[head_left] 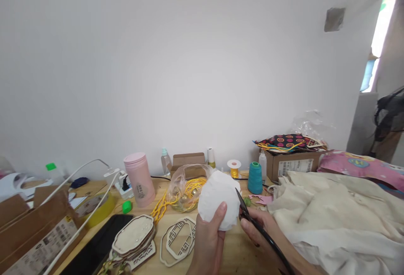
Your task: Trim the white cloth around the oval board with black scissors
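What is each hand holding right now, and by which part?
The left hand holds a white rounded piece by its lower part; the right hand holds black scissors by the handles.

2 hands (211,237), 1 pair of scissors (266,236)

The lone head view looks forward from close over a wooden table (241,252) toward a pale wall (195,64).

Left fingers (221,235) pinched, thumb (221,211) in front, right fingers (248,226) curled, right forearm (294,245) slanting in from lower right
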### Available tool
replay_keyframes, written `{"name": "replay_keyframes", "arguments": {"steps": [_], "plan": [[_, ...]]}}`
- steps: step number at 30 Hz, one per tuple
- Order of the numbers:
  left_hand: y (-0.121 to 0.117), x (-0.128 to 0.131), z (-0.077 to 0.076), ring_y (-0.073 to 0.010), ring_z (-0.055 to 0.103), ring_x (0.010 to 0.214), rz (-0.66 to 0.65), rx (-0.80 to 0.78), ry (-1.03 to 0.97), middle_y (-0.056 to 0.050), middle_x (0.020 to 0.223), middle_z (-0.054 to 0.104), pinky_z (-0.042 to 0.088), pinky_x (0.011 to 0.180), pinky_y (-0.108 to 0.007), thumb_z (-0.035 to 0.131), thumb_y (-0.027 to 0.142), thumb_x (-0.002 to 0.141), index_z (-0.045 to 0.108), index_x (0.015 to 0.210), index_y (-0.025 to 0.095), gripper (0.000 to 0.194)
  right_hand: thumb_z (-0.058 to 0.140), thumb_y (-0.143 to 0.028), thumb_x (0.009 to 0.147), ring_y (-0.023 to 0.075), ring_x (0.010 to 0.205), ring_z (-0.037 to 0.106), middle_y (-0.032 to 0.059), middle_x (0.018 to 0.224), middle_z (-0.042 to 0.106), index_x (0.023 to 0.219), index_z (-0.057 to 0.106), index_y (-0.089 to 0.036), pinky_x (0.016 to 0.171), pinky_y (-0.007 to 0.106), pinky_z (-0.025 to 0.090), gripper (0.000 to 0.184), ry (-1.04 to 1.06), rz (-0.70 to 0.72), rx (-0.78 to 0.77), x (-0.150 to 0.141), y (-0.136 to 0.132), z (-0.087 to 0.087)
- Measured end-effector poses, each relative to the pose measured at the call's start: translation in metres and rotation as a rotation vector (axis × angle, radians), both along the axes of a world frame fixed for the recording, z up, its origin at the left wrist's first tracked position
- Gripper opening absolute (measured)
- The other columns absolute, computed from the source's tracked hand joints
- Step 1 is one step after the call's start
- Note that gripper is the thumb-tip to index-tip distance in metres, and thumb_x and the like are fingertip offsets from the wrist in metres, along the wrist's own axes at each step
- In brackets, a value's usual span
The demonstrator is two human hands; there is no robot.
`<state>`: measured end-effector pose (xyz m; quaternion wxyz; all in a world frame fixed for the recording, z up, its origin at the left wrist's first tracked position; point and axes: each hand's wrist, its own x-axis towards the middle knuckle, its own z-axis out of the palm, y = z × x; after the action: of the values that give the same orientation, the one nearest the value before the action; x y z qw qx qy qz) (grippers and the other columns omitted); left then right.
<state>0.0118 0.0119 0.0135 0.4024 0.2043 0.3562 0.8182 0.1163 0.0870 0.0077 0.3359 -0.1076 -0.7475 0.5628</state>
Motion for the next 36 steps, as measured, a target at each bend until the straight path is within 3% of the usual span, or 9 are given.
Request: {"name": "replay_keyframes", "arguments": {"steps": [7, 11, 16, 21, 27, 36], "plan": [[0.001, 0.003, 0.002, -0.0225, 0.061, 0.094, 0.062, -0.014, 0.009, -0.01, 0.1, 0.067, 0.049, 0.081, -0.03, 0.065, 0.017, 0.07, 0.031, 0.132, 0.02, 0.071, 0.055, -0.045, 0.073, 0.013, 0.055, 0.041, -0.0007, 0.062, 0.048, 0.086, 0.06, -0.013, 0.049, 0.023, 0.032, 0.035, -0.125, -0.17, 0.115, -0.001, 0.01, -0.018], [0.003, 0.002, 0.003, -0.022, 0.059, 0.097, 0.07, -0.013, -0.013, -0.009, 0.098, 0.067, 0.049, 0.081, -0.029, 0.065, 0.016, 0.07, 0.032, 0.131, 0.021, 0.069, 0.053, -0.042, 0.073, 0.0155, 0.058, 0.046, 0.0025, 0.066, 0.054, 0.084, 0.06, -0.012, 0.052, 0.024, 0.035, 0.033, -0.191, -0.252, 0.188, 0.001, 0.01, -0.017], [0.003, 0.001, 0.002, -0.0226, 0.058, 0.1, 0.056, 0.001, -0.022, -0.011, 0.1, 0.067, 0.049, 0.083, -0.031, 0.065, 0.016, 0.07, 0.034, 0.13, 0.02, 0.068, 0.051, -0.04, 0.074, 0.0168, 0.059, 0.048, 0.0015, 0.064, 0.055, 0.08, 0.062, -0.014, 0.053, 0.025, 0.037, 0.028, -0.204, -0.293, 0.285, 0.002, 0.01, -0.012], [0.003, 0.0, 0.0, -0.0209, 0.057, 0.102, 0.076, -0.014, -0.051, -0.009, 0.102, 0.066, 0.047, 0.085, -0.028, 0.067, 0.015, 0.068, 0.038, 0.128, 0.021, 0.067, 0.051, -0.037, 0.075, 0.0132, 0.051, 0.042, -0.0021, 0.055, 0.047, 0.075, 0.061, -0.015, 0.047, 0.022, 0.031, 0.024, -0.261, -0.343, 0.39, 0.005, 0.011, -0.012], [0.004, -0.001, 0.0, -0.0224, 0.057, 0.103, 0.072, -0.021, -0.052, -0.01, 0.104, 0.066, 0.047, 0.086, -0.03, 0.067, 0.015, 0.068, 0.039, 0.127, 0.022, 0.066, 0.053, -0.037, 0.075, 0.0134, 0.052, 0.045, -0.001, 0.055, 0.05, 0.066, 0.059, -0.016, 0.049, 0.022, 0.033, 0.024, -0.275, -0.379, 0.477, 0.009, 0.013, -0.007], [0.002, 0.002, 0.002, -0.0225, 0.057, 0.102, 0.069, -0.014, -0.062, -0.01, 0.104, 0.065, 0.048, 0.086, -0.031, 0.067, 0.015, 0.068, 0.04, 0.127, 0.022, 0.066, 0.051, -0.037, 0.076, 0.0117, 0.051, 0.043, -0.002, 0.053, 0.046, 0.058, 0.053, -0.016, 0.048, 0.021, 0.031, 0.028, -0.252, -0.355, 0.434, 0.006, 0.011, -0.008]]}}
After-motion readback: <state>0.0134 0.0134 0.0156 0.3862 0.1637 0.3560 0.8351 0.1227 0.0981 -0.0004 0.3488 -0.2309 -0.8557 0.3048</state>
